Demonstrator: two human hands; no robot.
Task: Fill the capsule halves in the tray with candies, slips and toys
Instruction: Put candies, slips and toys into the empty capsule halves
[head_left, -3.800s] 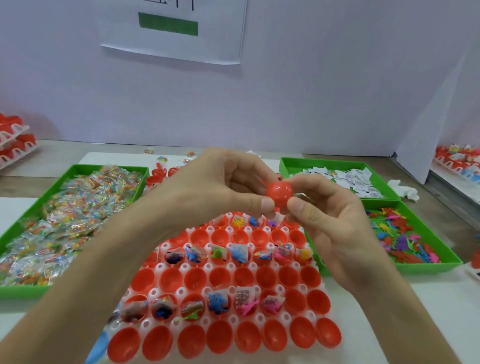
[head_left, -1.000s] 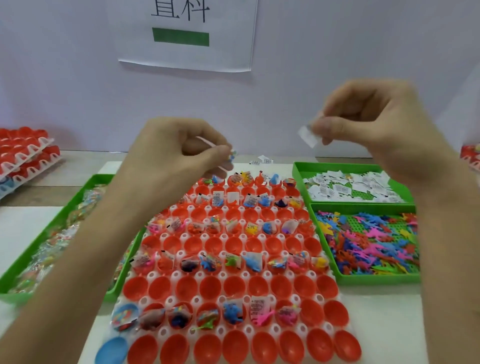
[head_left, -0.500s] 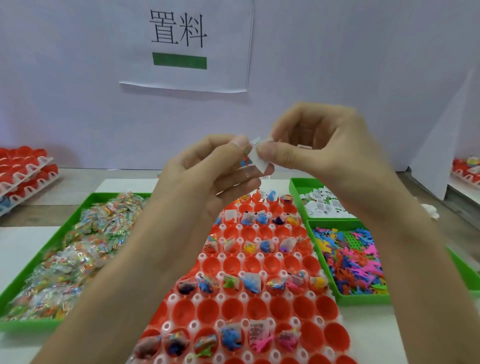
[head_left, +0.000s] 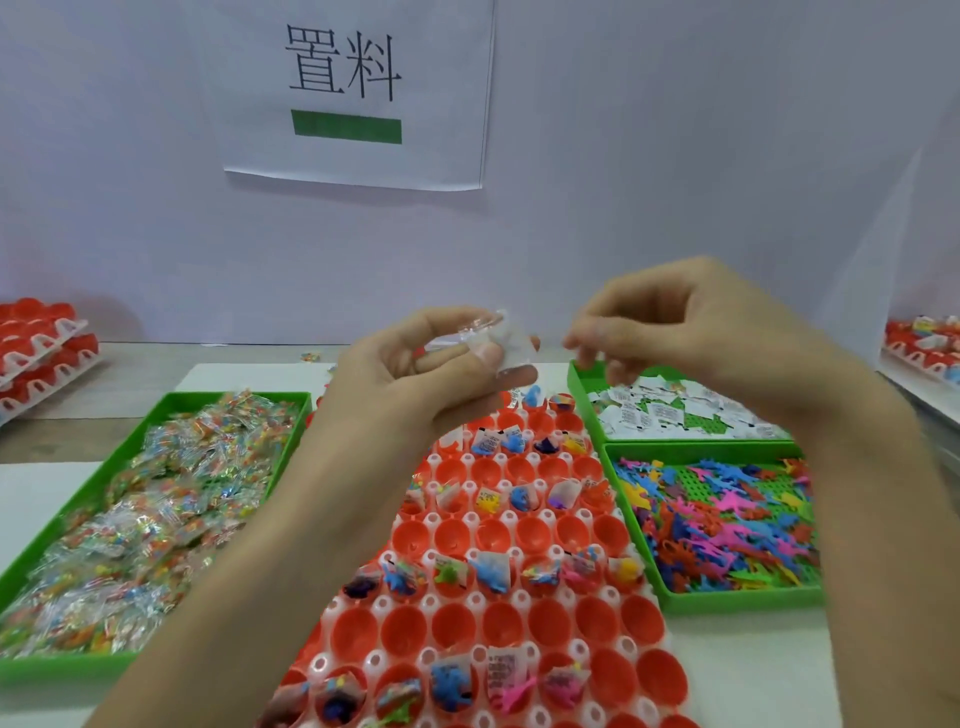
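Observation:
My left hand (head_left: 415, 379) is raised over the far end of the white tray (head_left: 582, 649) of red capsule halves (head_left: 501, 626). It pinches a clear candy packet and a white slip (head_left: 506, 343) between thumb and fingers. My right hand (head_left: 691, 332) hovers a short gap to the right, over the slips bin. Its fingers are loosely curled and blurred, and nothing shows in them. Alternate rows of halves hold candies, slips and toys; the rows between are bare.
A green bin of wrapped candies (head_left: 156, 519) lies left of the tray. Right of it are a green bin of white slips (head_left: 675, 415) and one of coloured toys (head_left: 727, 525). Stacked capsule trays (head_left: 36, 338) stand far left, more (head_left: 924, 338) far right. A white wall with a sign (head_left: 353, 88) stands behind.
My right hand carried a slip to my left hand, both pinched it together, and now the right hand has let go and drawn away rightward. The slip stays in my left hand.

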